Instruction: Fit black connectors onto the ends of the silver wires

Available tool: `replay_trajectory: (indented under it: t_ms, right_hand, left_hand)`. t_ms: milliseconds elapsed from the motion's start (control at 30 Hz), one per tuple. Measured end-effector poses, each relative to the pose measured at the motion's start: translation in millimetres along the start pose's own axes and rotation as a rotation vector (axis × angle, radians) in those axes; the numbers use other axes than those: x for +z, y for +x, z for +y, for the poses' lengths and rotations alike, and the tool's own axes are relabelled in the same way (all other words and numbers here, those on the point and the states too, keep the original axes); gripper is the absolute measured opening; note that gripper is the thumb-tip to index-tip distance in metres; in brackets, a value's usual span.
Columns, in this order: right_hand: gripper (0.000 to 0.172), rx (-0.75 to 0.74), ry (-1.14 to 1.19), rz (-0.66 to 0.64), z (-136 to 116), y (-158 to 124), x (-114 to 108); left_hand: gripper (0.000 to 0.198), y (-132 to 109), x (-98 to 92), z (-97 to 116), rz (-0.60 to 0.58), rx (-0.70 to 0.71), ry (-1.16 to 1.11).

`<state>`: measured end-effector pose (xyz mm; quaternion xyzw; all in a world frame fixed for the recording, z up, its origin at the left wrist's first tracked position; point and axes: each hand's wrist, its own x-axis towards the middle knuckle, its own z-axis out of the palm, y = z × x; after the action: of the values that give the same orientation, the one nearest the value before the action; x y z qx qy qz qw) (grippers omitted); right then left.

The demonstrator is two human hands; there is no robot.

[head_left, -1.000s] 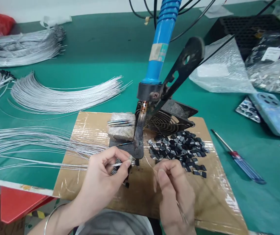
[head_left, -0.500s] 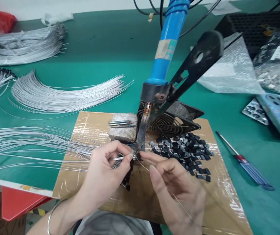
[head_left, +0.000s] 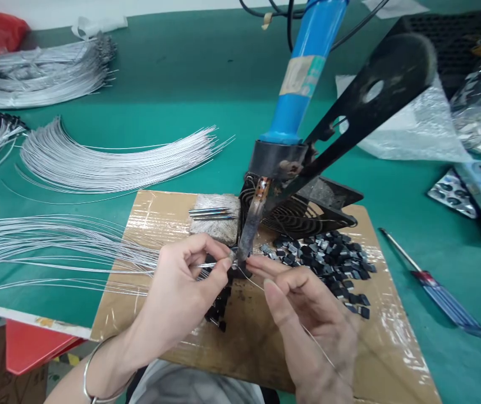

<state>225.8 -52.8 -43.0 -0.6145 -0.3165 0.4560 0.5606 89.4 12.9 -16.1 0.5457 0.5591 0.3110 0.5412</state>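
Note:
My left hand (head_left: pixel 181 294) pinches the end of a thin silver wire (head_left: pixel 97 269) and holds it at the tip of the blue-handled soldering iron (head_left: pixel 297 95), which is fixed in a black stand (head_left: pixel 307 202). My right hand (head_left: pixel 307 320) pinches a fine strand of solder wire (head_left: pixel 320 350) and brings its end to the same tip (head_left: pixel 244 249). Both hands meet over the taped cardboard board (head_left: pixel 392 348). A pile of small black parts (head_left: pixel 328 261) lies just right of the tip. A few black parts (head_left: pixel 219 311) lie under my left hand.
Bundles of silver wires (head_left: pixel 109 163) fan out on the green table at left and back left. A grey sponge block (head_left: pixel 215 216) with metal pins sits beside the iron. A blue-and-red screwdriver (head_left: pixel 434 289) lies right of the board. Plastic bags (head_left: pixel 417 129) and a black tray are at back right.
My right hand has risen from the board's front up to the iron's tip, bringing the solder strand to the wire end held by my left hand. The view has shifted slightly.

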Motion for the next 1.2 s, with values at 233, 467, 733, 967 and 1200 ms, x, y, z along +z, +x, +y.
replay_trajectory:
  t_ms: [233, 467, 733, 967, 1200]
  right_hand:
    - [0.024, 0.002, 0.002, 0.002, -2, -1, 0]
    - [0.023, -0.026, 0.025, -0.022, 2, -1, -1]
    - [0.022, -0.023, 0.047, -0.019, 2, -1, -1]
    - [0.024, -0.024, 0.042, -0.017, 2, 0, -1]
    - [0.020, -0.124, 0.038, -0.080, 13, 4, -7]
  left_hand:
    - [0.008, 0, -2.0, 1, 0.001, -0.007, 0.032]
    - [0.009, 0, -1.6, 3, 0.006, -0.002, 0.034]
    - [0.008, -1, -2.2, 3, 0.010, -0.013, 0.034]
    - [0.009, -2, -2.3, 1, 0.009, -0.005, 0.073]
    - [0.010, -1, -3.5, 2, 0.013, -0.006, 0.061]
